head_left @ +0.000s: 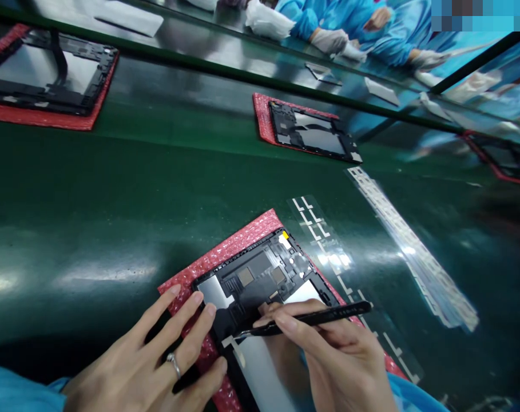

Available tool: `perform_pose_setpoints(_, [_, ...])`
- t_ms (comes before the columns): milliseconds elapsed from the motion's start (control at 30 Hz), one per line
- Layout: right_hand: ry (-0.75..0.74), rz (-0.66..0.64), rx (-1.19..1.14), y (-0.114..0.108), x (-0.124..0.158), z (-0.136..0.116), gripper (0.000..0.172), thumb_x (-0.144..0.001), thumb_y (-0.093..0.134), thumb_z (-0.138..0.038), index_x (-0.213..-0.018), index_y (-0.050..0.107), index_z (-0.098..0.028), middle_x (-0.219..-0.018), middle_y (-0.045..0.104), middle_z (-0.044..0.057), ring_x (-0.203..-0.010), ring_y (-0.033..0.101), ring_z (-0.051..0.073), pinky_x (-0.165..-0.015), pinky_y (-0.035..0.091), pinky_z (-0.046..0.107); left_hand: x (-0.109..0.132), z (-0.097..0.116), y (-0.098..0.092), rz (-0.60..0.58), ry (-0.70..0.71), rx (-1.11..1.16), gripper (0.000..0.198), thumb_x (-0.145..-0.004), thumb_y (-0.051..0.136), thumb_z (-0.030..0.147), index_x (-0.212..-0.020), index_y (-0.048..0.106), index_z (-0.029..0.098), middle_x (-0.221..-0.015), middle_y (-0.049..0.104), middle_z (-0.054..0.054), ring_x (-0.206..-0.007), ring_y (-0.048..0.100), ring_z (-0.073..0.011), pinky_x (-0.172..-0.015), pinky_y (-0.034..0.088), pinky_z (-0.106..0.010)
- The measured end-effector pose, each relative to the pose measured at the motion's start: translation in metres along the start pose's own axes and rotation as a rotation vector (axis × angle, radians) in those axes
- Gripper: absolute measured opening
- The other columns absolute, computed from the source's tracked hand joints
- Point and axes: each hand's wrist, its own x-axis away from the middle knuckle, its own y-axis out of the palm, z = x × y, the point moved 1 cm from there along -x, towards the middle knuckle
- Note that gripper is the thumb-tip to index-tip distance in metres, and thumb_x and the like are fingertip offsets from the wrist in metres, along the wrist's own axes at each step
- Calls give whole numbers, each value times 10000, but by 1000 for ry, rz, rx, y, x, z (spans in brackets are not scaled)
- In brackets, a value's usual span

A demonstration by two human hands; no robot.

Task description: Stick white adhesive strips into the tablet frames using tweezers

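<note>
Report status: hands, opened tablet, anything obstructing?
Left hand flat on red bubble-wrap mat. Right hand grips black tweezers, tips over opened black tablet. Nothing obstructing.

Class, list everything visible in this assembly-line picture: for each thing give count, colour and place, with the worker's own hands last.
Conveyor belt: one, dark green, across the view.
Opened tablets: four, black, each on a red bubble-wrap pad; one near, three farther along.
Sticker strips: two, clear with white pieces, right of the near tablet.
Co-workers' gloved hands: white, blue sleeves, far side.
Tweezers: one, black, in the right hand.
Left hand: ringed, resting on the tablet's edge.
Right hand: gripping the tweezers.
</note>
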Motion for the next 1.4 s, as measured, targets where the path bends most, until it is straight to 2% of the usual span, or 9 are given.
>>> perform_pose_setpoints(167, [-18, 7, -5, 2, -1, -2, 88, -654, 635, -169, -646, 697, -231, -625, 674, -2, -659, 618, 149, -629, 481, 212, -2, -1, -2, -15, 2, -8, 392, -770, 369, 557, -1103, 447, 366, -1148, 533, -31, -1118, 427, -231, -1000, -9, -457])
perform_pose_setpoints(333, [-31, 12, 5, 2, 0, -4, 95, -656, 628, -157, -632, 694, -221, -608, 659, 1, -597, 600, 151, -594, 484, 245, -4, -1, -5, 45, -5, -8, 443, -742, 409, 570, -1107, 472, 326, -1122, 554, -32, -1101, 439, -225, -1010, 36, -436])
perform_pose_setpoints(567, [3, -3, -15, 3, 0, -5, 109, -666, 624, -147, -657, 690, -233, -638, 676, -4, -628, 612, 152, -624, 483, 245, -7, 0, -7, 104, -48, 48, 393, -736, 453, 539, -1029, 545, 292, -1067, 593, 7, -1044, 481, -210, -1023, 48, -414])
perform_pose_setpoints(767, [-19, 2, 3, 2, 1, -5, 104, -668, 628, -159, -661, 687, -245, -646, 679, -17, -620, 607, 132, -621, 477, 216, -10, 0, -9, 82, -61, 34, 381, -721, 467, 547, -1000, 560, 305, -1054, 600, 4, -1028, 492, -206, -1020, 41, -407])
perform_pose_setpoints(933, [-11, 19, 55, 0, 2, -5, 82, -666, 636, -180, -647, 683, -245, -594, 662, -21, -606, 609, 148, -675, 486, 261, -12, -1, -8, 101, -68, 57, 364, -720, 482, 532, -998, 559, 308, -1046, 603, 17, -1030, 487, -204, -1021, 54, -398])
perform_pose_setpoints(1067, [-28, 29, 85, 0, 2, -5, 79, -668, 631, -191, -645, 686, -243, -649, 690, 5, -687, 625, 191, -664, 494, 283, -13, -1, -7, 138, -69, 82, 362, -723, 492, 516, -1005, 558, 299, -1050, 602, 20, -1044, 475, -205, -1021, 74, -398])
perform_pose_setpoints(1200, [-50, 51, 119, -1, 1, -5, 56, -653, 642, -206, -636, 685, -238, -667, 693, 18, -714, 626, 223, -634, 503, 312, -15, 1, -5, 120, -77, 62, 437, -708, 474, 562, -1036, 545, 283, -1070, 595, 5, -1032, 482, -201, -1022, 30, -391])
perform_pose_setpoints(1300, [-69, 29, 152, -3, 1, -5, 53, -652, 643, -211, -629, 688, -226, -659, 689, 22, -690, 631, 225, -596, 506, 305, -17, 3, -6, 99, -76, 40, 463, -708, 467, 570, -1054, 539, 271, -1076, 592, -1, -1033, 476, -208, -1020, 12, -388])
perform_pose_setpoints(1400, [-79, 63, 134, -7, -2, -6, 56, -638, 654, -183, -653, 690, -224, -653, 693, 13, -660, 637, 202, -569, 512, 267, -19, 3, -6, 91, -67, 20, 459, -728, 449, 558, -1072, 529, 265, -1077, 589, -4, -1048, 456, -217, -1016, 17, -394])
